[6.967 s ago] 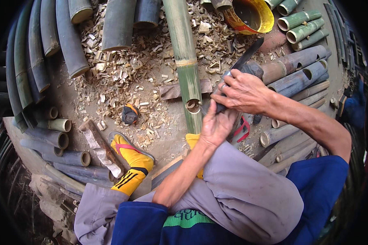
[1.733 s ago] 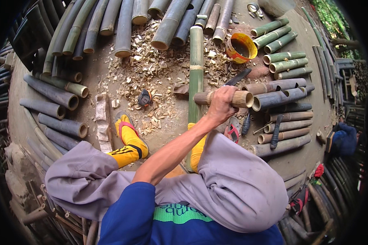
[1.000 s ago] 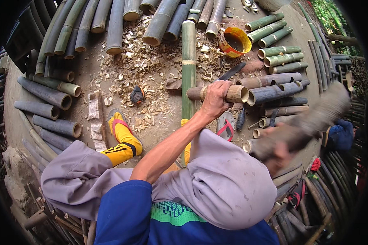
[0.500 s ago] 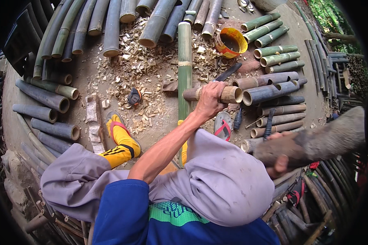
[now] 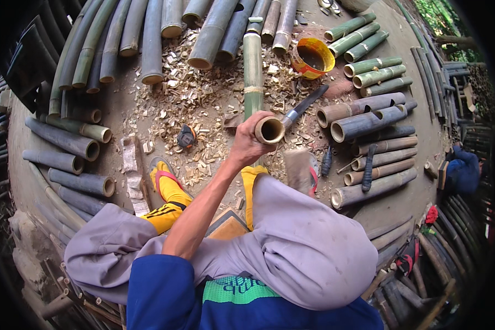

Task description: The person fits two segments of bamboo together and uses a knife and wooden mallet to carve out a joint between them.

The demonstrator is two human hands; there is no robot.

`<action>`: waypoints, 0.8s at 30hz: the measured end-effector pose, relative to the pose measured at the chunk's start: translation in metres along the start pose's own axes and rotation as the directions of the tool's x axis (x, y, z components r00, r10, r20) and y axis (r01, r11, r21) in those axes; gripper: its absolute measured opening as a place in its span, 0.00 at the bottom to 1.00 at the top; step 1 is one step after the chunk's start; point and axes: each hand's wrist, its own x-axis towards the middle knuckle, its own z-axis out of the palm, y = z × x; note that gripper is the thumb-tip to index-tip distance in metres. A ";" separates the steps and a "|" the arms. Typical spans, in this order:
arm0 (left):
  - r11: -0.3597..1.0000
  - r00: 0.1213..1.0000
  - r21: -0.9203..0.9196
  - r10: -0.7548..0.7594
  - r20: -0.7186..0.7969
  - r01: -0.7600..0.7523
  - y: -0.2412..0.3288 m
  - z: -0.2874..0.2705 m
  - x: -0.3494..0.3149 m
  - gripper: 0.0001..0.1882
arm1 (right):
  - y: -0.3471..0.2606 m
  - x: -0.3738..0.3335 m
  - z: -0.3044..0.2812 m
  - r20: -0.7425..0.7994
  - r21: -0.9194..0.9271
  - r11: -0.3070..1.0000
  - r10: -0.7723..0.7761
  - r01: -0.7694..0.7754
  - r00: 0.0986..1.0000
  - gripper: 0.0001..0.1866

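Note:
My left hand [image 5: 249,142] is wrapped around a short bamboo tube [image 5: 270,131], its hollow end facing up toward me. Under that hand, a long green bamboo pole [image 5: 253,66] runs away from me over the ground. A dark-bladed knife [image 5: 307,103] lies just beyond the tube. Nearer my knee, a tan block [image 5: 298,171] is smeared by motion beside a sandal; what holds it, if anything, is hidden. My right hand does not show.
Wood chips [image 5: 198,88] cover the ground ahead. Cut bamboo tubes [image 5: 70,137] lie at left, with more bamboo lengths [image 5: 375,174] at right. A yellow-red bucket [image 5: 312,58] stands beyond the knife. Dark-handled tools [image 5: 369,168] rest near the right-hand bamboo. Another person [image 5: 463,169] is at far right.
The short tube in my left hand has turned from lying sideways to end-up. My right hand and the large brown wooden piece have left their place at right. A blurred tan block appears by the knee.

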 end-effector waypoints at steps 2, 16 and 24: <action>0.999 1.000 0.022 0.027 -0.004 -0.027 0.002 -0.002 0.000 0.25 | 0.008 0.000 0.011 0.041 -0.029 0.999 0.026 -0.024 0.999 0.41; 0.896 0.942 -0.305 -0.336 0.005 0.321 -0.046 -0.050 0.039 0.35 | -0.153 0.136 -0.013 -0.163 0.514 0.673 -0.533 0.532 0.830 0.23; 0.477 0.551 -0.305 -0.797 0.245 0.825 -0.138 -0.043 0.109 0.26 | -0.182 0.163 0.007 0.131 0.695 0.585 -0.674 0.418 0.727 0.12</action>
